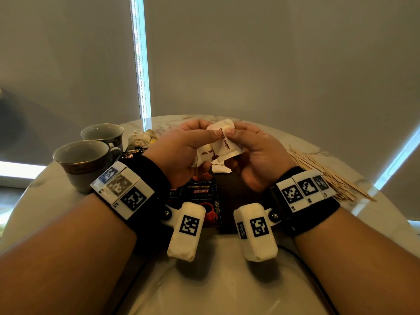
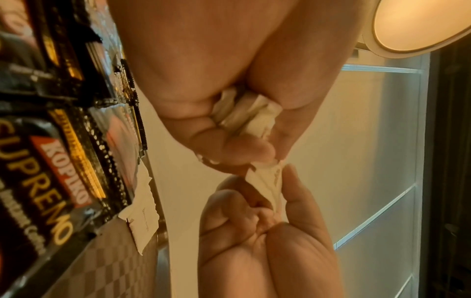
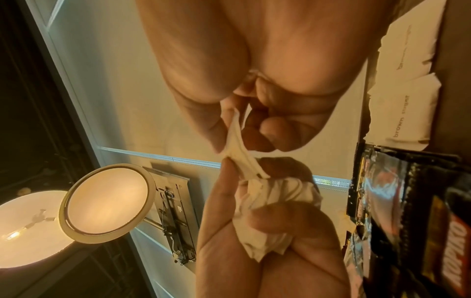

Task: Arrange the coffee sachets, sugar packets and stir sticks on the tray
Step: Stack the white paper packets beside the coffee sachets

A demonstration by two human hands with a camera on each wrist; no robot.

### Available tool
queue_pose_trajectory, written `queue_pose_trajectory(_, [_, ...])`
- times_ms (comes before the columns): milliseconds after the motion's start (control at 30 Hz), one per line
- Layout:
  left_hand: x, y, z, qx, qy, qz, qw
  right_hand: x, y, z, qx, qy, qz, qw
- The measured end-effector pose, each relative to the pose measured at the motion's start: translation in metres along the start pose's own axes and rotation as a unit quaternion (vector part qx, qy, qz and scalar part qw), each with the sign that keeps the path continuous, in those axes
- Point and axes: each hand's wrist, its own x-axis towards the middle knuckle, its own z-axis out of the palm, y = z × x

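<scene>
Both hands raised over tray (image 1: 238, 185). Left hand (image 1: 181, 148) clutches bunched brown sugar packets (image 1: 205, 154); right hand (image 1: 256, 155) pinches one packet (image 1: 223, 139). Head view alone shows stir sticks (image 1: 322, 173) on counter (image 1: 227, 280); wrist views show Kopiko sachets (image 2: 51, 171) on tray.

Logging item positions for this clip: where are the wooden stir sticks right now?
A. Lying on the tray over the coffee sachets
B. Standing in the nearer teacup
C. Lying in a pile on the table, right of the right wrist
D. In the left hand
C: the stir sticks lie piled on the marble table beyond the right wrist; both hands hold brown sugar packets.
</scene>
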Motion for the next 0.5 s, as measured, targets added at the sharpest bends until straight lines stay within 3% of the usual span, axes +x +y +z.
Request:
queue_pose_trajectory(167, [-0.0002, 0.0009, 0.0007, -0.022, 0.023, 0.024, 0.999, 0.0025, 0.0037, -0.0045, -0.024, 0.019, 0.007, 0.999])
queue_pose_trajectory(333, [0.0023, -0.0017, -0.0013, -0.017, 0.004, -0.008, 1.0, 0.0081, 0.0049, -0.0076, -0.014, 0.059, -0.014, 0.998])
queue_pose_trajectory(500, [-0.0005, -0.0021, 0.0013, -0.001, -0.015, -0.012, 1.0, 0.009, 0.0069, -0.0104, -0.007, 0.031, -0.019, 0.999])
